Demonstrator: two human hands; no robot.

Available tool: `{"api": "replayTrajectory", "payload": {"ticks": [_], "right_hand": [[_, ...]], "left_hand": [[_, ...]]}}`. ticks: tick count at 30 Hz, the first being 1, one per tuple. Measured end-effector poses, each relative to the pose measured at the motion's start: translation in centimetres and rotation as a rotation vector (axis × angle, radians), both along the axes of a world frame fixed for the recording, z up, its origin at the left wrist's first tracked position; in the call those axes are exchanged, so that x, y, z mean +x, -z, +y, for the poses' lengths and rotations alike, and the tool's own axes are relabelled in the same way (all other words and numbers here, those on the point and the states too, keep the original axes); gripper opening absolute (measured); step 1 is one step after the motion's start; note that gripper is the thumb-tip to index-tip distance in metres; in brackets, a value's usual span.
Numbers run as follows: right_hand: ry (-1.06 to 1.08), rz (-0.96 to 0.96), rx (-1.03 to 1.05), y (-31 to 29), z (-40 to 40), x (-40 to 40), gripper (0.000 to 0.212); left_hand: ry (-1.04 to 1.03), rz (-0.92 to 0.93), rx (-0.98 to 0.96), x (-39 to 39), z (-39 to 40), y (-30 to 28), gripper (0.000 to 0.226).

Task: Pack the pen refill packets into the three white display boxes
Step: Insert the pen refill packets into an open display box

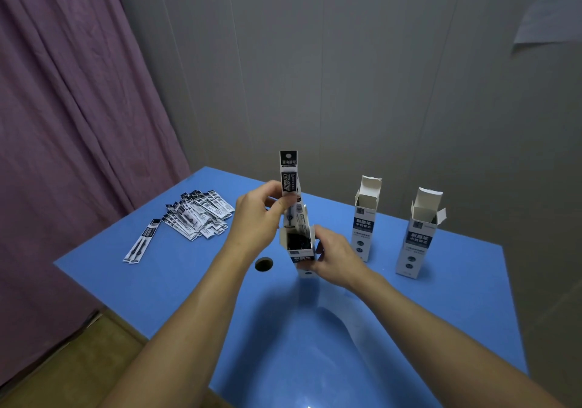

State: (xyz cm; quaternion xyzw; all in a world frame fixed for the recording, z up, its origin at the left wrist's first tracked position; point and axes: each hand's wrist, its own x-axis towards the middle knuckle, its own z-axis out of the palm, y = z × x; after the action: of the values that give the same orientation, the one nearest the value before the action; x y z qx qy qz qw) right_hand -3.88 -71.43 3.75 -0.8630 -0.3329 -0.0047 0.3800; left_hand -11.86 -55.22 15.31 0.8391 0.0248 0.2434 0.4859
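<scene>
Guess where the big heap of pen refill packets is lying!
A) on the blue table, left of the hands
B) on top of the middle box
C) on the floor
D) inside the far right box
A: the heap of packets lies spread on the blue table, left of the left hand, which holds one packet over the box held by the right hand.

The packet [288, 174] pinched in the left hand [256, 218] carries large white Chinese characters on a black panel, with "ST" beside them (the smaller print is too blurred to read). The two standing boxes [363, 228] [417, 237] each bear a dark label with white Chinese lettering, the top line seeming to read 刷题笔.
</scene>
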Motion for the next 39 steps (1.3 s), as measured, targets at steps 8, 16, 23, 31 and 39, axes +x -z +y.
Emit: {"api": "replayTrajectory", "payload": {"ticks": [8,16,23,31,39], "right_hand": [[-0.006,0.019,-0.003,-0.2,0.1,-0.1,0.048],[-0.024,0.007,-0.003,-0.3,0.3,-0.2,0.044],[-0.006,0.012,0.075,-1.0,0.6,-0.1,0.047],[0.016,0.049,0.069,-0.6,0.3,-0.3,0.044],[0.012,0.082,0.072,-0.5,0.6,-0.5,0.050]], "left_hand": [[-0.002,-0.021,-0.026,0.0,-0.3,-0.3,0.009],[0.009,-0.008,-0.171,0.1,-0.7,0.9,0.011],[-0.024,0.087,0.086,0.7,1.0,3.1,0.016],[0.116,0.123,0.069,0.4,2.2,2.0,0.041],[0.045,0.183,0.334,0.8,1.5,2.5,0.010]]}}
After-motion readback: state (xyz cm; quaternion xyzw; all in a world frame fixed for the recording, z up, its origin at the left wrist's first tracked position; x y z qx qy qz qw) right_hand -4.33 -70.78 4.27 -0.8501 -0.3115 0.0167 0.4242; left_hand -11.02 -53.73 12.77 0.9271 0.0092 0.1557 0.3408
